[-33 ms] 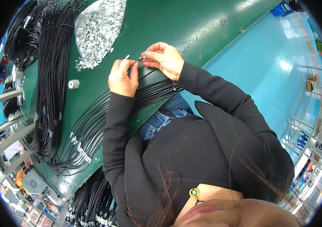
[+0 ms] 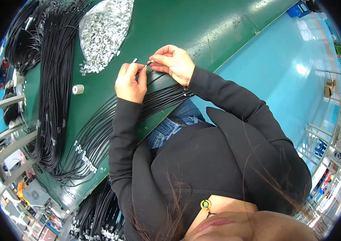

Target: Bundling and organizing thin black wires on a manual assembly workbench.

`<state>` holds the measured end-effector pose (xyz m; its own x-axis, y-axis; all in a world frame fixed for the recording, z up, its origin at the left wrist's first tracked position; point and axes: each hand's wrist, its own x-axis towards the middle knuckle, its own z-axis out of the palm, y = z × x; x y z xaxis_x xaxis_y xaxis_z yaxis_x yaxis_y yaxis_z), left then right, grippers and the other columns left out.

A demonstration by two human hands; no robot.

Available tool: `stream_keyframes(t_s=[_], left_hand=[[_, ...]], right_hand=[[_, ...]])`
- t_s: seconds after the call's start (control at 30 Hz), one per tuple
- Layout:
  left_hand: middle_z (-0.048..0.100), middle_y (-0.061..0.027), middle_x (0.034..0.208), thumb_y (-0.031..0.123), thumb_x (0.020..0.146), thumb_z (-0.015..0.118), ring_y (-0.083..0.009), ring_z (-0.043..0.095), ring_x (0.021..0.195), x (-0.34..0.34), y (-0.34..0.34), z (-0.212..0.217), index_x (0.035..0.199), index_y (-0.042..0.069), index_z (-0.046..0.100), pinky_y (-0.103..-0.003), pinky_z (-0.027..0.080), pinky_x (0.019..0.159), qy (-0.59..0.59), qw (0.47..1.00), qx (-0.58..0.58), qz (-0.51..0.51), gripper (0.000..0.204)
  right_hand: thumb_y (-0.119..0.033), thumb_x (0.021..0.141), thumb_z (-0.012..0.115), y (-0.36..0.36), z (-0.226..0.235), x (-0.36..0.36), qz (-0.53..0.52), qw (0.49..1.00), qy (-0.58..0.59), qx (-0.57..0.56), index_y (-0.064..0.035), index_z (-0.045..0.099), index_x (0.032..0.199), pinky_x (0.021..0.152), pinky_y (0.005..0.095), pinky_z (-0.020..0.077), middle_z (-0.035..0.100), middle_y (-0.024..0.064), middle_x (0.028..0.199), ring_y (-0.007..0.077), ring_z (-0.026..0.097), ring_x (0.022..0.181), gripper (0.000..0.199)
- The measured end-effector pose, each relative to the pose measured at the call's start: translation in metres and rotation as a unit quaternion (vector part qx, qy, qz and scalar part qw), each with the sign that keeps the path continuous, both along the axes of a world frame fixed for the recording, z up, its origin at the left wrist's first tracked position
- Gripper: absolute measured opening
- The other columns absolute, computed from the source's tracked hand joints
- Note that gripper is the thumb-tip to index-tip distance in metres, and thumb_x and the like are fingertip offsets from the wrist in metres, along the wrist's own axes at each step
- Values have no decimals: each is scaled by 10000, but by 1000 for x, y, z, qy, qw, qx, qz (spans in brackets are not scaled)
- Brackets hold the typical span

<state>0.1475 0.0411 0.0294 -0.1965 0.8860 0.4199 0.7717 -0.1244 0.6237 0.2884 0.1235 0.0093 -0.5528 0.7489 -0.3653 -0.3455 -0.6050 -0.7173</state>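
Observation:
Over the green table, my left hand (image 2: 131, 83) and my right hand (image 2: 177, 65) face each other with fingertips close together. Both pinch a thin black cable (image 2: 149, 63), its short span visible between them. A small bright piece sits at the cable by my right fingertips, too tiny to make out. A small silvery-white piece (image 2: 134, 60) shows just beyond my left fingers. Below my hands, a row of black cables (image 2: 160, 98) runs across the table and loops back to the left. White tags (image 2: 84, 157) sit along those cables near the loop.
A clear bag (image 2: 104, 34) of small silvery pieces lies at the far left, several spilled beside it. A white roll (image 2: 78, 89) stands near a thick black cable bundle (image 2: 54, 84). Metal rails (image 2: 12, 146) border the left. More cables (image 2: 98, 213) hang below the table's near edge.

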Motion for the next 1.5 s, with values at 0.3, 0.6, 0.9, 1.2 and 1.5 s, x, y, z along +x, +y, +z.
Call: stream_keyframes(t_s=[0.3, 0.6, 0.9, 1.2, 1.5], left_hand=[[567, -100, 780, 41, 746, 649, -259, 582, 656, 9, -3, 10, 825, 57, 611, -325, 472, 572, -84, 996, -2, 19, 89], [543, -61, 738, -2, 753, 634, -131, 494, 537, 0, -13, 13, 850, 33, 620, -245, 404, 474, -39, 999, 36, 4, 103], [547, -85, 751, 2, 748, 635, -187, 544, 592, -16, -5, 6, 824, 24, 591, -283, 440, 521, -54, 997, 29, 48, 90], [550, -115, 766, -6, 757, 609, -256, 570, 647, -13, 1, -9, 812, 24, 569, -328, 465, 583, -27, 1000, -14, -6, 74], [556, -100, 780, 37, 760, 603, -294, 569, 729, -117, -88, -9, 800, 62, 583, -351, 467, 641, 145, 980, -111, 77, 52]], right_hand=[[-52, 850, 600, 2, 16, -9, 87, 988, -68, 109, 16, 532, 957, 750, 272, 536, 625, 117, 941, 156, 623, 833, 143], [-182, 828, 617, 89, 42, -122, -48, 434, -211, 875, -64, 620, 965, 757, 310, 501, 645, 121, 947, 271, 630, 859, 180], [-164, 858, 579, 55, 37, -39, 290, 773, -178, 535, -10, 584, 901, 673, 268, 471, 620, 73, 788, 143, 583, 698, 160], [-80, 837, 558, 39, 6, -10, 240, 712, -200, 629, -15, 550, 857, 642, 308, 472, 601, 100, 767, 225, 591, 682, 68], [-41, 809, 530, 49, 1, 18, 248, 611, -333, 674, -27, 513, 812, 676, 350, 425, 495, 110, 777, 291, 517, 758, 22]])
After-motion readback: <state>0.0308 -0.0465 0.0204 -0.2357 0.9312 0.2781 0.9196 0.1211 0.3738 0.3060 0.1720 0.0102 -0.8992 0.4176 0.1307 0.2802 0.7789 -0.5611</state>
